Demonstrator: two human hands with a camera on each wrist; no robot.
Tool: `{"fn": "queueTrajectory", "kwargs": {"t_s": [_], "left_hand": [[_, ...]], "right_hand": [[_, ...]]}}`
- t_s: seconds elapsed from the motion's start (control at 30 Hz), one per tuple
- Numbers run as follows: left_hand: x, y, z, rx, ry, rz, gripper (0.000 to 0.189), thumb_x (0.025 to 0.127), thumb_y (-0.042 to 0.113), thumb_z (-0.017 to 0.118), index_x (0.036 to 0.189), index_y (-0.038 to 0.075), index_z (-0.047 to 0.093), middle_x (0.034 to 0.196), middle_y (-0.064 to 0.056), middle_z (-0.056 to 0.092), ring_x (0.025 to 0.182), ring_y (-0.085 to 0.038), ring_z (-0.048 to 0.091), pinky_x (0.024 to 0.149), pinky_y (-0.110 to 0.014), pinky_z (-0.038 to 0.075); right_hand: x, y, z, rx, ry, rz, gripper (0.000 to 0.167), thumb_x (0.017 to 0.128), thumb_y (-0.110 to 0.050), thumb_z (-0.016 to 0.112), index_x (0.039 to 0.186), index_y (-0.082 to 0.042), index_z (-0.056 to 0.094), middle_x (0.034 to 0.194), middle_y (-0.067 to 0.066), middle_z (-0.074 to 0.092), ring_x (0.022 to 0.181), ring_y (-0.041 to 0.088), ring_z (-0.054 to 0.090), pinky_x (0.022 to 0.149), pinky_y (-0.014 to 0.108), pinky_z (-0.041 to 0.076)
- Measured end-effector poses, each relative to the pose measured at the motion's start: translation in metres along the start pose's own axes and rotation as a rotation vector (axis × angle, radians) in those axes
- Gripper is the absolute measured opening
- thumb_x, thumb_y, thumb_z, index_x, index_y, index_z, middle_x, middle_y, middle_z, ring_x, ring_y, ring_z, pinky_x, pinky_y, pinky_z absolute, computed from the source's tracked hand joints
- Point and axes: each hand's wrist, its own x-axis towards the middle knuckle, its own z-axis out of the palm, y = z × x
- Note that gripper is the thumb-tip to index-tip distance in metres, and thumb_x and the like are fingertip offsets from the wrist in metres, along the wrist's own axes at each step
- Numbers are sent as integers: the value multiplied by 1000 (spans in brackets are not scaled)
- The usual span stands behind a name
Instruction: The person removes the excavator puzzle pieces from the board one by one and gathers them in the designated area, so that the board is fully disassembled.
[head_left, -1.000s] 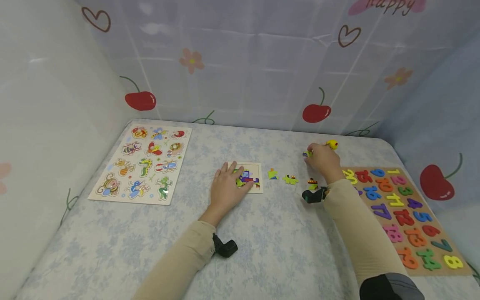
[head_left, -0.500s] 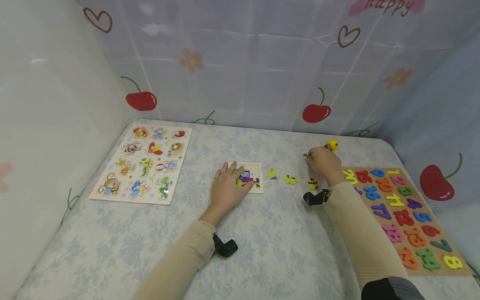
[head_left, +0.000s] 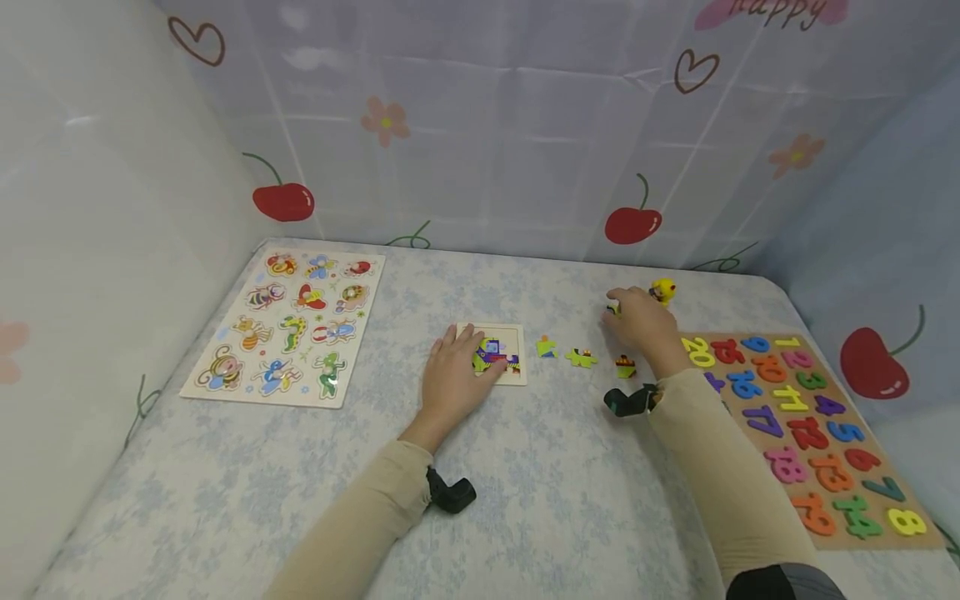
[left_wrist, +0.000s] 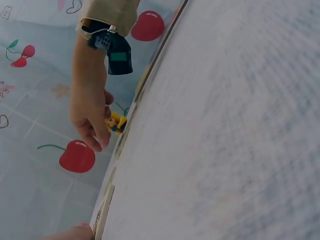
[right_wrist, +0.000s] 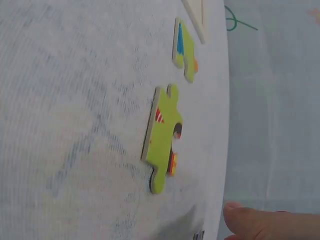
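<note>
My left hand [head_left: 455, 377] rests on the left part of a small wooden puzzle board [head_left: 512, 332], its fingers straight. Part of the board's picture, with purple and green pieces, shows beside the hand. My right hand [head_left: 643, 323] hovers low over a small puzzle piece [head_left: 614, 309] that its fingers partly hide. In the right wrist view the thumb [right_wrist: 245, 220] appears apart from a striped piece [right_wrist: 199, 235] at the lower edge. Between the hands lie a green-blue piece [head_left: 547, 347], a lime-green piece [head_left: 581, 357] and a green-red piece [head_left: 626, 367].
A yellow toy figure [head_left: 663, 291] stands just behind my right hand. On the right lies a board of coloured numbers [head_left: 813, 392], partly under the right forearm. An insect picture board [head_left: 279, 329] lies at the left. A printed curtain [head_left: 480, 150] rises behind the table.
My right hand has shifted slightly left and its fingers have spread a little over the piece. My left hand stays on the puzzle board.
</note>
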Motion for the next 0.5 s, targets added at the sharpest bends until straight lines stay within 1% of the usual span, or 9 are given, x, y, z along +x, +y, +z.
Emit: {"fn": "queueTrajectory", "kwargs": {"t_s": [0.13,0.23,0.33,0.5], "left_hand": [[-1,-2,-1,-8,1,7,64,93,53,60,145,15,53,157,-6,42,152,-29,25,125,-48,20],[-1,-4,-1,-8,5,15,63,94,50,59,145,14,52,158,-6,40,152,-29,25,125,-47,20],[-3,-8,-2,-3,9,25,62,95,48,57,147,13,50,158,-7,39,152,-31,24,125,-47,19],[-5,-13,-5,0,11,26,62,96,47,55,148,14,48,159,-6,37,153,-32,22,126,-48,17]], "right_hand": [[-6,-16,0,60,34,-53,51,99,-28,61,144,-8,50,122,19,56,105,33,56,91,52,52],[-11,-28,2,106,57,-92,49,98,-29,62,142,-10,52,120,17,58,99,32,56,84,47,52],[-17,-40,7,122,71,-137,47,98,-30,63,140,-12,55,118,14,59,95,30,56,77,41,51],[-25,-62,17,132,64,-195,46,97,-32,64,139,-14,57,112,10,60,88,26,55,71,35,47]]}}
